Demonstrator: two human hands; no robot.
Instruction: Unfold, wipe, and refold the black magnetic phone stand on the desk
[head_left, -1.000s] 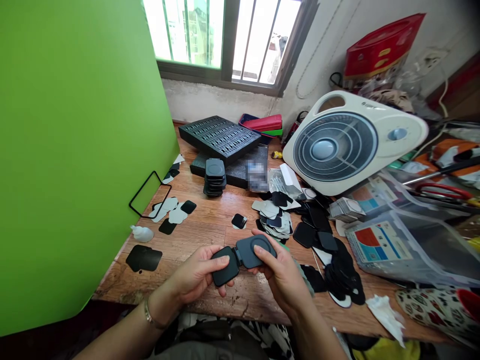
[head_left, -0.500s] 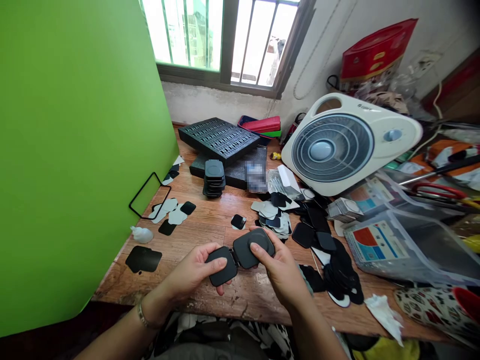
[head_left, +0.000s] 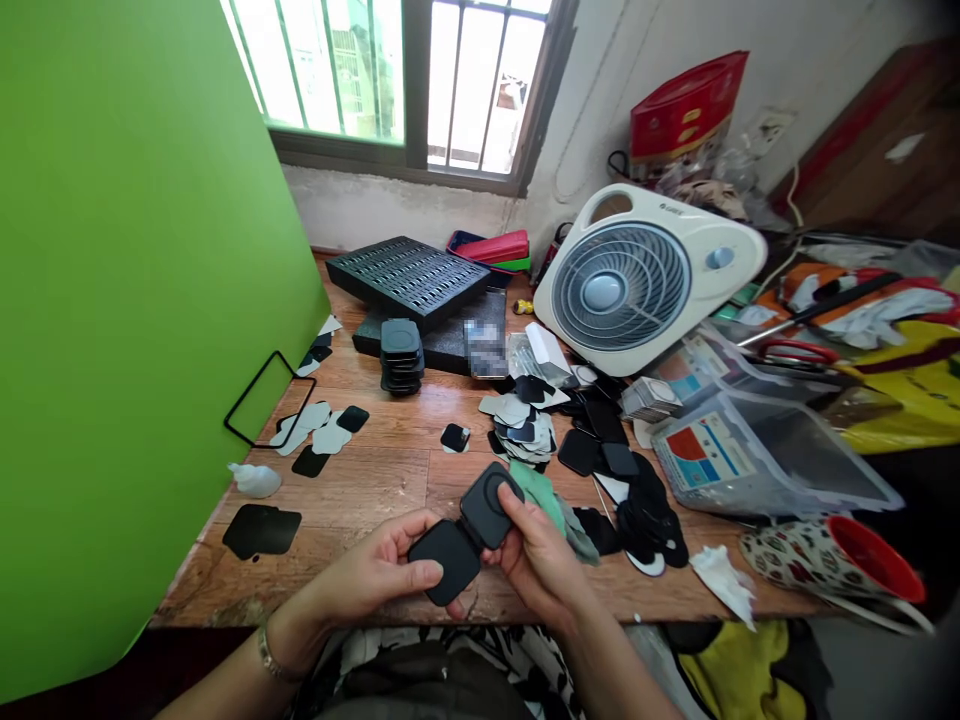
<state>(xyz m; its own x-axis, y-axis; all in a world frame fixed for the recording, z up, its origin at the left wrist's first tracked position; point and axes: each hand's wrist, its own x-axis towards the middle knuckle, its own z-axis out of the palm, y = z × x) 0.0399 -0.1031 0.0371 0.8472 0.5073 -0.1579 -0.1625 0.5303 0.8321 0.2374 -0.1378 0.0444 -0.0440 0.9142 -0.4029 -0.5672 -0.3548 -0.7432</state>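
Note:
Between my two hands, just above the front of the table, is a black folding charger pad point(head_left: 450, 560) made of two rounded square panels joined by a hinge. My left hand point(head_left: 382, 565) grips the left panel, thumb on top and fingers underneath. My right hand point(head_left: 536, 550) pinches the other panel, its thumb at the raised ring. Beside my right hand lies a green cloth point(head_left: 540, 490). A small black square piece point(head_left: 454, 437) rests on the table beyond the pad. A stack of similar black folded pads point(head_left: 401, 355) stands farther back.
Black slotted trays point(head_left: 409, 280) sit at the back near a white fan point(head_left: 645, 280). Cut black and white pieces point(head_left: 525, 430) pile up at the right, near clear plastic bins point(head_left: 772, 450) and a patterned mug point(head_left: 802, 555). A glue bottle point(head_left: 255, 480) lies left, beside a green panel point(head_left: 150, 300).
The right panel has turned upward relative to the left one, and my right thumb has shifted toward its outer edge. The green cloth shows more now. The whole view has swung to the right.

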